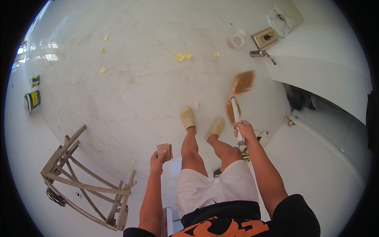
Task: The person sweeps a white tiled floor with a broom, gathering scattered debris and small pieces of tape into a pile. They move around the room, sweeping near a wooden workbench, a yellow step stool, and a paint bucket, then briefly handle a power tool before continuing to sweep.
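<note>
While the broom (235,107) slants over the floor (138,91) between the person's feet and the floor's right edge, the right hand (245,132) is wrapped round its white handle; whether the bristles touch the floor, I cannot tell, nor whether the second brown tuft beside the handle belongs to it. The left hand (158,158) pinches a small brown pad (165,151), perhaps folded sandpaper, well apart from the broom. Two tan clogs (187,117) are on the feet, with a small pale stick (197,106) lying just beyond them. Farther out, toward the far edge, lies a loose cluster of yellow scraps (183,57), with single bits scattered to either side. A canister with a nozzle (257,53) lies by the right edge; a wooden trestle (83,177) takes up the near left corner. Sweeping appears to be the step in hand, at a point between strokes or just at one. The next move seems to call for the bristles low behind the scraps, the right grip firm, and the pad kept clear.
</note>
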The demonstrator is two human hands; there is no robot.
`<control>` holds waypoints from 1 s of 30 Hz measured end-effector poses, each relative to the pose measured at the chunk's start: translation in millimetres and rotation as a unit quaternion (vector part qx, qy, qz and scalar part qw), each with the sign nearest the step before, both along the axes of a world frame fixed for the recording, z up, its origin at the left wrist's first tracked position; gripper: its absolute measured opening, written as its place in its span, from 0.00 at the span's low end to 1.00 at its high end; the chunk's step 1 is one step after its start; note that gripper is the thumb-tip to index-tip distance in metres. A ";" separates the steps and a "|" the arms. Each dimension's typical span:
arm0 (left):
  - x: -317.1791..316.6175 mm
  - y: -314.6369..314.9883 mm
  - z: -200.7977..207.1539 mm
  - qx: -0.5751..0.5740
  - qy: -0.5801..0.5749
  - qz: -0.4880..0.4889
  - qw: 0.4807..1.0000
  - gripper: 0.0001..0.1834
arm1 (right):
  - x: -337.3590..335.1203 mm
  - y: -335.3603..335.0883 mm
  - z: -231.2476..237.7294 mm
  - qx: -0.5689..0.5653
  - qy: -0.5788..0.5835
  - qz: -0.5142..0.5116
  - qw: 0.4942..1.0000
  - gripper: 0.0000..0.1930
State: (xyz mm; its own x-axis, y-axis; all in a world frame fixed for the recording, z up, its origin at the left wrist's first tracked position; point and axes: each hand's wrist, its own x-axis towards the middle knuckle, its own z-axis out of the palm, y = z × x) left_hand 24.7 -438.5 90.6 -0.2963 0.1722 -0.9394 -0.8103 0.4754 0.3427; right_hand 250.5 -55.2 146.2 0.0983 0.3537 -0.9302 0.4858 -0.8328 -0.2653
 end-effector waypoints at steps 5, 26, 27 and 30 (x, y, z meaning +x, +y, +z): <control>-7.8 40.4 -6.0 0.003 0.033 -0.040 0.999 0.31 | -129.6 41.0 -52.6 -0.023 0.227 -0.070 0.971 0.07; -11.2 553.0 -163.9 0.035 0.066 -0.486 0.871 0.30 | -53.7 289.9 -41.3 0.113 0.228 0.300 0.919 0.18; -9.0 582.0 -188.3 0.031 0.112 -0.526 0.843 0.32 | -53.9 306.4 -58.8 0.105 0.241 0.290 0.920 0.17; -8.4 663.7 -257.1 0.005 0.174 -0.597 0.783 0.37 | -57.2 342.9 -110.2 0.094 0.281 0.260 0.919 0.16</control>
State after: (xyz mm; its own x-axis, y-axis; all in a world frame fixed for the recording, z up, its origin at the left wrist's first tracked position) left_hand 16.4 225.2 -166.5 -0.1550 0.5284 -0.8347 0.3536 0.8186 0.4525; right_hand 193.3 287.7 36.0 -0.6071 0.3760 -0.7000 0.5471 -0.4410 -0.7114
